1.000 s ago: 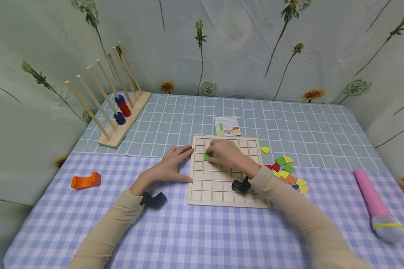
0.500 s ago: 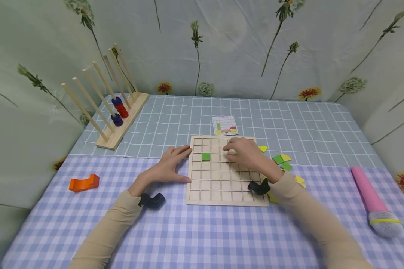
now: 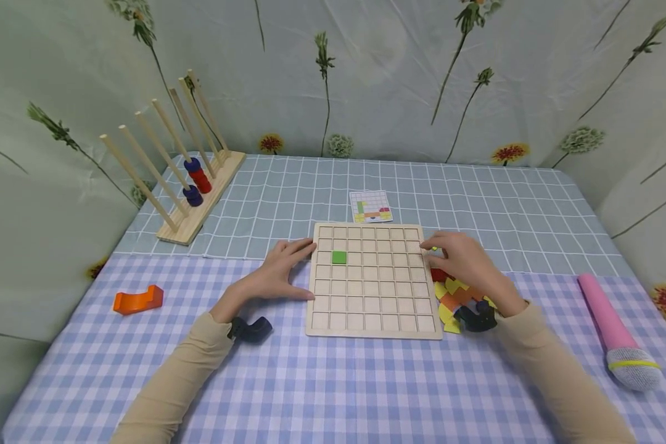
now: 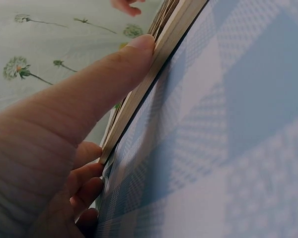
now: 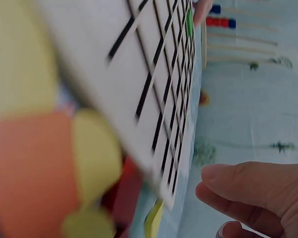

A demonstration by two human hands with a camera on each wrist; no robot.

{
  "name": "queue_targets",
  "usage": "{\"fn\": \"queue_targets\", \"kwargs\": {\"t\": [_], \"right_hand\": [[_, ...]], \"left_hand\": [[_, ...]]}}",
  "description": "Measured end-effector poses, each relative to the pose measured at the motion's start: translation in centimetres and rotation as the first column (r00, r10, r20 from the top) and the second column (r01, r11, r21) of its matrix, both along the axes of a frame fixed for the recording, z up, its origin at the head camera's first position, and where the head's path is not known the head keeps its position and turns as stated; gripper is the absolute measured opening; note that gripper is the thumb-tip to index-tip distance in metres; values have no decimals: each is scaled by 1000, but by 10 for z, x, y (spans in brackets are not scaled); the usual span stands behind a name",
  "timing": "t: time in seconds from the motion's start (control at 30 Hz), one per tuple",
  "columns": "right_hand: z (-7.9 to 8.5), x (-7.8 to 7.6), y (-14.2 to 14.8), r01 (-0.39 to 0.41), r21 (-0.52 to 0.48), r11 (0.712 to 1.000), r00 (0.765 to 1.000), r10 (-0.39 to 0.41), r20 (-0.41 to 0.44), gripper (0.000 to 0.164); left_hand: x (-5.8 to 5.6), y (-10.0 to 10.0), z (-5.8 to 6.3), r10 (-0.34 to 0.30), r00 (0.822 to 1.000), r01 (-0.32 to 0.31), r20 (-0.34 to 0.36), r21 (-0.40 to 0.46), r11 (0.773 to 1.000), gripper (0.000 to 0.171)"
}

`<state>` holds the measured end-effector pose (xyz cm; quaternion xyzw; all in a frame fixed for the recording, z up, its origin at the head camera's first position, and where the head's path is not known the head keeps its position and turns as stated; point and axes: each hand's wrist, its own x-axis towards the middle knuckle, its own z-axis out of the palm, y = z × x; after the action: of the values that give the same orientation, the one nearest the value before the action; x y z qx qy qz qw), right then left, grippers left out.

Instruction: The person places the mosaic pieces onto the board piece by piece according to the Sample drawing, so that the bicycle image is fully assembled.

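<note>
- Closest in, a blue-and-white checked cloth (image 3: pixel 333 388); the pink toy microphone with a grey mesh head (image 3: pixel 616 330) slants on it, head end toward the person; the orange curved block (image 3: pixel 139 300) lies roughly left-to-right.
- Pale wooden grid board (image 3: pixel 374 290) sits flat mid-table across both cloths; it looks about square, so no obvious long axis; one edge faces the person.
- Left hand (image 3: pixel 274 274) is spread out, thumb and fingertips against the board's left edge.
- Loose yellow, orange and red flat tiles (image 3: pixel 460 296) crowd the board's right side; right hand (image 3: pixel 466 259) is just above, fingers loosely bent, gripping nothing I can see.
- Green square tile (image 3: pixel 339 257): second column from left, third row from the far edge; sides line up with the grid.
- Farther back, grey-blue gridded cloth (image 3: pixel 300 191); small printed card (image 3: pixel 370 206); wooden peg stand (image 3: pixel 207 203) running diagonally away; flower-print curtain (image 3: pixel 377 80) behind.
</note>
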<state>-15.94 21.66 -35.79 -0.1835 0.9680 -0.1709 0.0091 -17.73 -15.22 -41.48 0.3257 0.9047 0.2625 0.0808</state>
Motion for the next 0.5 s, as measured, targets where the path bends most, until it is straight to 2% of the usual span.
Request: {"fn": "queue_targets", "kwargs": {"t": [0.23,0.5], "right_hand": [[-6,6,26,57,26,998,998,-58,25,26],[-16,11,41,101,27,995,993,-102,51,31]], "left_hand": [[0,0,1,-3,1000,3,1,1,1000,102],[0,0,2,-5,1000,5,5,2,1000,102]]}}
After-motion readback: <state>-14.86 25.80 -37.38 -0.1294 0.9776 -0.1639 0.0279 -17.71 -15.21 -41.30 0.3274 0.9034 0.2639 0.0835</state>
